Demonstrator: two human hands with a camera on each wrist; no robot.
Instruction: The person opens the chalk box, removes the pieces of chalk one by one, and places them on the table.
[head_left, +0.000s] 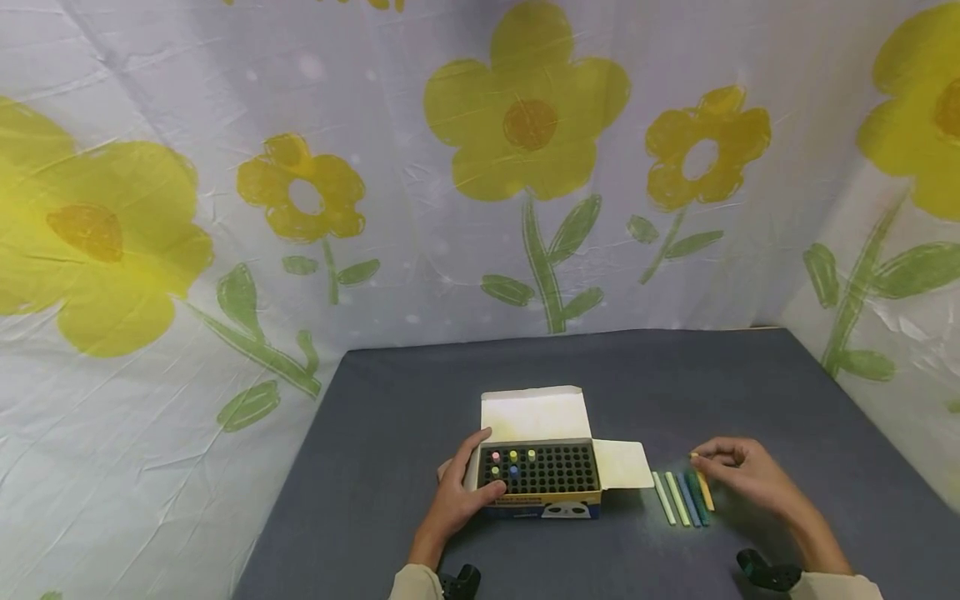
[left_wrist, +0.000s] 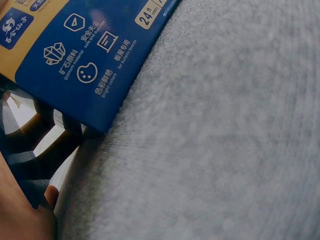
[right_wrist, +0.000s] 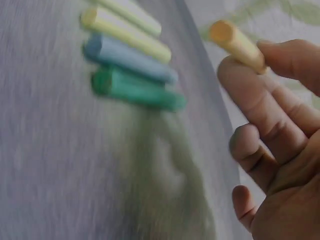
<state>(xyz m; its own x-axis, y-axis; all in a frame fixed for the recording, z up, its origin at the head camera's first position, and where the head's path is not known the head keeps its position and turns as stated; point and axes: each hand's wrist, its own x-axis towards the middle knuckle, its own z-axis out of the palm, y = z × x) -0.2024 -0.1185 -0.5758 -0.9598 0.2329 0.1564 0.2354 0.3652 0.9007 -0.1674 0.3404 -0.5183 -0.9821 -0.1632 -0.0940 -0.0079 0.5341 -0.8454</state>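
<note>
At the bottom of the head view, beige sleeves (head_left: 416, 583) are seen. By the right hand (head_left: 753, 477), a yellow-orange chalk stick (head_left: 706, 493) is pinched, right of centre; by the left hand (head_left: 459, 497), a blue-and-yellow cardboard chalk box (head_left: 517, 509) is gripped, lower centre. Between them, four pale, yellow, blue and green chalk sticks (head_left: 678, 499) are laid side by side.

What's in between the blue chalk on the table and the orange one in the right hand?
One green chalk lies between the blue chalk and the orange chalk the right hand pinches, seen in the head view.
</note>
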